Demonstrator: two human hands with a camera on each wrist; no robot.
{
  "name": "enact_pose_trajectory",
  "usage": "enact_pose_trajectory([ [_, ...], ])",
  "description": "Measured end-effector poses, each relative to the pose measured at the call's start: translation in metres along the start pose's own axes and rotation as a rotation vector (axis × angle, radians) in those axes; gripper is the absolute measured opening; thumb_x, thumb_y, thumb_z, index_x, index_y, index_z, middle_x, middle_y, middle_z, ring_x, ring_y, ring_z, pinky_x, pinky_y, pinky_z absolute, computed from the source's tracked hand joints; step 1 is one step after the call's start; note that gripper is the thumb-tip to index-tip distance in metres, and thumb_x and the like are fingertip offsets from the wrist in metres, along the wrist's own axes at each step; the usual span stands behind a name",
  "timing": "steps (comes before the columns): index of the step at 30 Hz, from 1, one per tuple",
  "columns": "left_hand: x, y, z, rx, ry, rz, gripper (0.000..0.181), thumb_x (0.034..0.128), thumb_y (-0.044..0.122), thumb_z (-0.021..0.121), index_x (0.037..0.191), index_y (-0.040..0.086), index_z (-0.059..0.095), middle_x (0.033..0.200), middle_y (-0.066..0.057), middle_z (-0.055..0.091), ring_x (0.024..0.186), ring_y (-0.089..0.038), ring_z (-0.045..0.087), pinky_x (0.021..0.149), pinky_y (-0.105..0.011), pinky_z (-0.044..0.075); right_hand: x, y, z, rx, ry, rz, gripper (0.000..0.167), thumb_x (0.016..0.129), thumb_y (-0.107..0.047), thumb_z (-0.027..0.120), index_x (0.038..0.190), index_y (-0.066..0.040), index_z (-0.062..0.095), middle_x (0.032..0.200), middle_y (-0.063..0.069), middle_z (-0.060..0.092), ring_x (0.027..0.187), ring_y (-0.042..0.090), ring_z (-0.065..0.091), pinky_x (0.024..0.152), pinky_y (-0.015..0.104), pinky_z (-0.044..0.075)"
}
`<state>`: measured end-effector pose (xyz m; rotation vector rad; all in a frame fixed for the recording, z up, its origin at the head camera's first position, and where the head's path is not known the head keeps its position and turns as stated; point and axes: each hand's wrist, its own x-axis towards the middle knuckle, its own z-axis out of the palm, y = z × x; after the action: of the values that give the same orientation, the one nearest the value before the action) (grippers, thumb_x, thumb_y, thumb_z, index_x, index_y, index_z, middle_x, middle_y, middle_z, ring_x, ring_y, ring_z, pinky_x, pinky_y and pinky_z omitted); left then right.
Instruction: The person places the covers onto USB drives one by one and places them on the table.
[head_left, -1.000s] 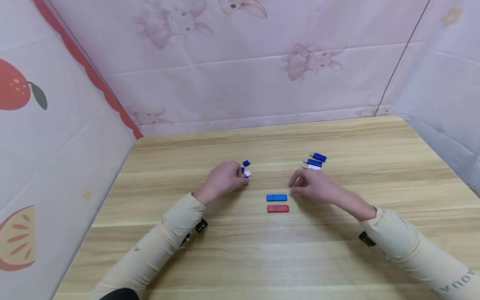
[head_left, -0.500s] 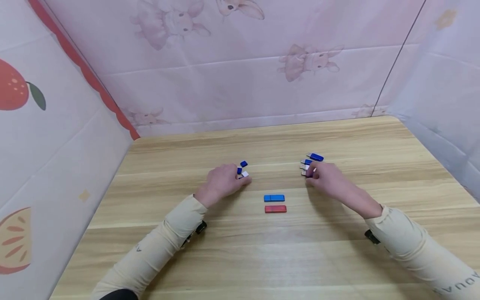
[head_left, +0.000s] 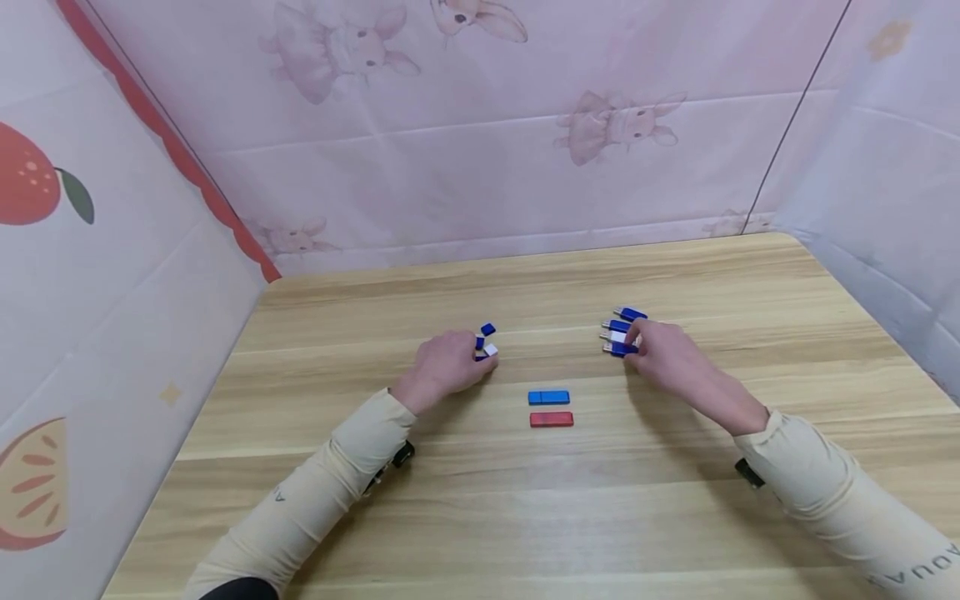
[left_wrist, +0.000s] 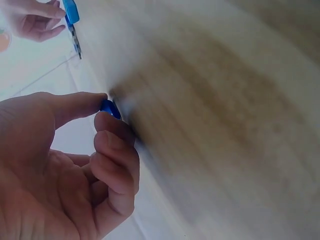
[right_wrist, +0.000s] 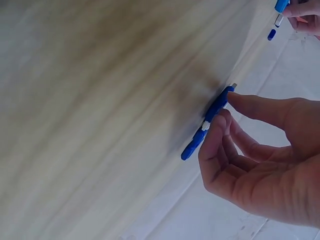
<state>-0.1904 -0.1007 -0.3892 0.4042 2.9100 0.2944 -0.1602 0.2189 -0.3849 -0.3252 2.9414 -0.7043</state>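
My left hand (head_left: 447, 362) pinches a small blue USB cap (left_wrist: 111, 108) between thumb and forefinger, just at the tabletop. Beside it lie two blue caps (head_left: 488, 329) and a white cap (head_left: 491, 350). Across the table, the thumb and forefinger of my right hand (head_left: 666, 354) lie on either side of the near blue USB stick's (head_left: 621, 350) right end. That stick lies flat, metal plug pointing left. Behind it, a white USB stick (head_left: 617, 337) and two more blue USB sticks (head_left: 630, 314) form a loose row, partly covered by the fingers.
Between the hands and nearer to me, a capped light-blue USB stick (head_left: 548, 398) lies parallel to a red USB stick (head_left: 551, 419). The wood-grain table (head_left: 510, 517) meets printed cloth walls (head_left: 480, 192) at the back and left.
My right hand first moved right from mid-table to the row, where the near blue stick now lies; then it slid slightly along that stick. The left hand stays by the caps.
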Motion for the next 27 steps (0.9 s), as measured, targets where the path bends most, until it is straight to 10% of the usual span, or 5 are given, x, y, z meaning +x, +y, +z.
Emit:
enact_pose_trajectory([
  [15,-0.0008,-0.0028,-0.0027,-0.066,-0.066,0.053,0.048,0.098,0.038,0.072,0.063,0.017,0.047,0.059,0.007,0.041,0.054,-0.01,0.041,0.05,-0.026,0.029,0.0026,0.0064,0.0011,-0.062,-0.017,0.038,0.033,0.098,-0.014,0.074,0.119,0.01,0.068,0.102,0.027,0.076,0.078,0.026,0.067,0.061,0.031,0.048],
  [27,-0.005,-0.0036,-0.0055,-0.165,-0.069,0.097,0.027,0.0929,0.028,0.081,0.088,0.011,0.06,0.081,-0.001,0.061,0.069,-0.014,0.056,0.061,-0.024,0.041,0.0037,0.0078,0.0012,-0.067,-0.012,0.005,0.031,0.097,-0.015,0.074,0.116,0.008,0.07,0.092,0.021,0.075,0.075,0.023,0.065,0.061,0.031,0.047],
])
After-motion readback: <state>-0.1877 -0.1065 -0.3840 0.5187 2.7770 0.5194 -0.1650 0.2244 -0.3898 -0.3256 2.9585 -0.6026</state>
